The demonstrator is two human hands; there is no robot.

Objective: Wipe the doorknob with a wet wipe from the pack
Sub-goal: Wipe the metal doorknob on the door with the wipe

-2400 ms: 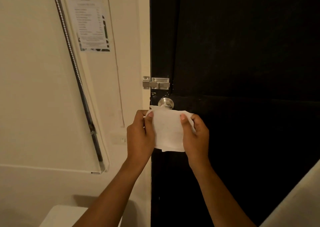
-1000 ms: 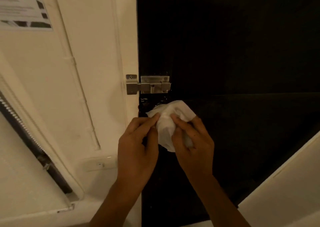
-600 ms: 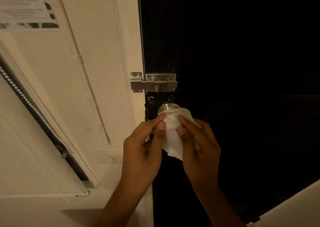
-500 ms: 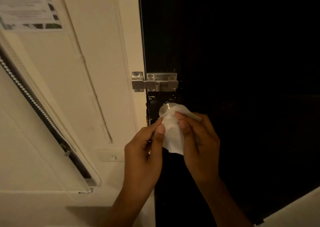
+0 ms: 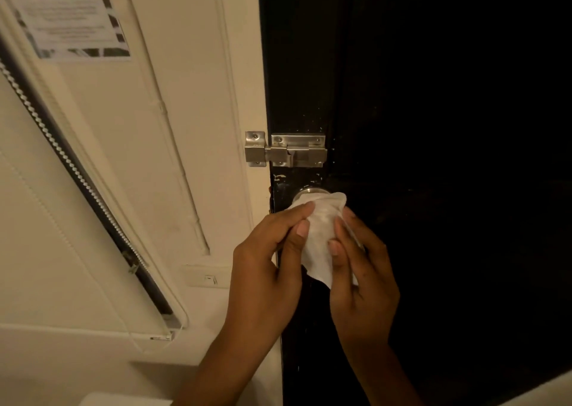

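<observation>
Pinching the crumpled white wet wipe [image 5: 320, 235] with both left hand [image 5: 267, 269] and right hand [image 5: 360, 277], fingers closed, draping it over the round silver metal doorknob [image 5: 310, 192] on the black door [image 5: 433, 127], probably for full-wrap scrubbing.

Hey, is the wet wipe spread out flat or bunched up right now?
Bunched up. The wet wipe is gathered and draped over the doorknob, pinched between the left hand and right hand, with creases and one corner hanging below.
</observation>
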